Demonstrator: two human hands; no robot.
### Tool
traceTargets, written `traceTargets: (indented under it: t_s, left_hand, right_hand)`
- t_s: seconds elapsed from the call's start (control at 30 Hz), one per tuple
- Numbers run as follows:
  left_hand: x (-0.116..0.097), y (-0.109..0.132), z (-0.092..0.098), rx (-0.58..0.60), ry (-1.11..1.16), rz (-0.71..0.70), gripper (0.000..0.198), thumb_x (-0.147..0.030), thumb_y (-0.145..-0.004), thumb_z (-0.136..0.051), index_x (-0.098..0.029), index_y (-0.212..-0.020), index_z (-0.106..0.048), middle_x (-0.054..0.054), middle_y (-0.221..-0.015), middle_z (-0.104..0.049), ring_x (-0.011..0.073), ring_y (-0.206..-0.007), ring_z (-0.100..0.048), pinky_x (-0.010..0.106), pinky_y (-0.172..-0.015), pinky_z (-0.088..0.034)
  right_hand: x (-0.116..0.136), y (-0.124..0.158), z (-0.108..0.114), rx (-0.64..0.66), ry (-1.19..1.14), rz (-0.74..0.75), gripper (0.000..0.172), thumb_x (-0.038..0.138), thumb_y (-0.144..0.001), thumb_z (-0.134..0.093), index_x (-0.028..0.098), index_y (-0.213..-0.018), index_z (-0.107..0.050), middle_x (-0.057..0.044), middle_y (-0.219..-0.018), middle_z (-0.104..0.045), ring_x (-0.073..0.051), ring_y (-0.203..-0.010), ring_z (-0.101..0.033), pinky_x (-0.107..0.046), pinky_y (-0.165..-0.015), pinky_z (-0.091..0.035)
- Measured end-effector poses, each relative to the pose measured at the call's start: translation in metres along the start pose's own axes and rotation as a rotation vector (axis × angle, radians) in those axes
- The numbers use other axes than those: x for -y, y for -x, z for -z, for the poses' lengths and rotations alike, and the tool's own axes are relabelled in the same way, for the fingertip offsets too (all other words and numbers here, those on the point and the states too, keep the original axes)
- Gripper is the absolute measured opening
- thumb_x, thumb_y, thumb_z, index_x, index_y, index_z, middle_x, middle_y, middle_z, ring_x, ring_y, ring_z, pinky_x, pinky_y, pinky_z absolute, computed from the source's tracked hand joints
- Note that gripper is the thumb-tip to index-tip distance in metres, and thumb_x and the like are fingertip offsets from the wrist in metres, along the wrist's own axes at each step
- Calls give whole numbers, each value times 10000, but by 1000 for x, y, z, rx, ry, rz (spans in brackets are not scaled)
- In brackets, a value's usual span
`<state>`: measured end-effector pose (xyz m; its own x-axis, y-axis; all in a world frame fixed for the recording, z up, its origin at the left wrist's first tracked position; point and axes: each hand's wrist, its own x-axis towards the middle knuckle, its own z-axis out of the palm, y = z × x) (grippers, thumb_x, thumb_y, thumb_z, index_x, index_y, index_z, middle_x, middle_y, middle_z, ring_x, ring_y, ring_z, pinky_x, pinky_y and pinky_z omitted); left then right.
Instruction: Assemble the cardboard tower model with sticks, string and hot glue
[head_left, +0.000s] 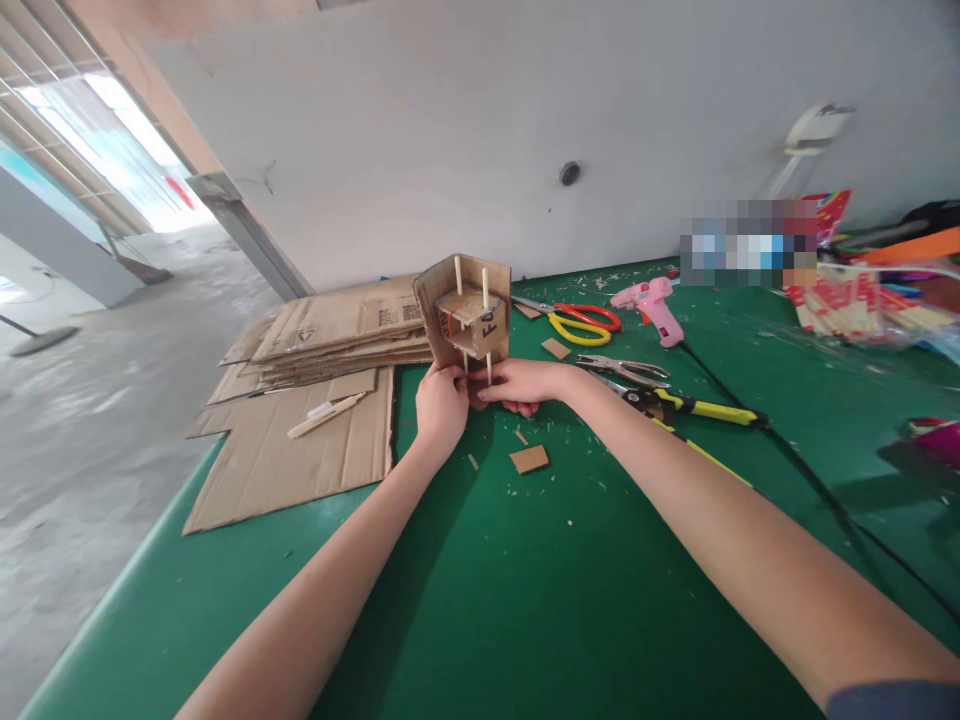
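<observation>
A small cardboard structure (474,318) stands upright on the table, with tall back walls, a box-like middle and pale wooden sticks (486,288) running up through it. My left hand (442,405) grips its lower left part, fingers bent round the base. From the right, my right hand (517,383) reaches to the same base, thumb and fingers closed on its front edge by the lower sticks. Both hands hide much of the bottom. In front of them lies a small cardboard scrap (530,460).
Stacked cardboard sheets (330,330) lie left, a craft knife (326,415) on top. To the right are scissors (581,325), pliers (622,368), yellow-handled cutters (697,408) and a pink glue gun (654,308) with its black cord. A wall (465,150) rises behind the green table (480,600).
</observation>
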<state>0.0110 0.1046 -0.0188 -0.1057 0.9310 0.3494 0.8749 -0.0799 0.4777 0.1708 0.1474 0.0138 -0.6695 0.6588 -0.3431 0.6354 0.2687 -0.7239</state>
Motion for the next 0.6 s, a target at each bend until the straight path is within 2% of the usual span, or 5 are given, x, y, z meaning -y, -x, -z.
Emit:
traceTargets:
  t_s: [0.6]
  left_hand:
    - [-1,1,2,0,-4,15,229,-103,-866,-538,-157,-833,-758,97,-1052,-712,215,-879,-657,293,-782,-498]
  right_hand:
    - [3,0,1,12,-30,-26,549,321,-986,-516,248,-1516,-394,85,-526,-478,-71,-404,-465,-181,-427,-421]
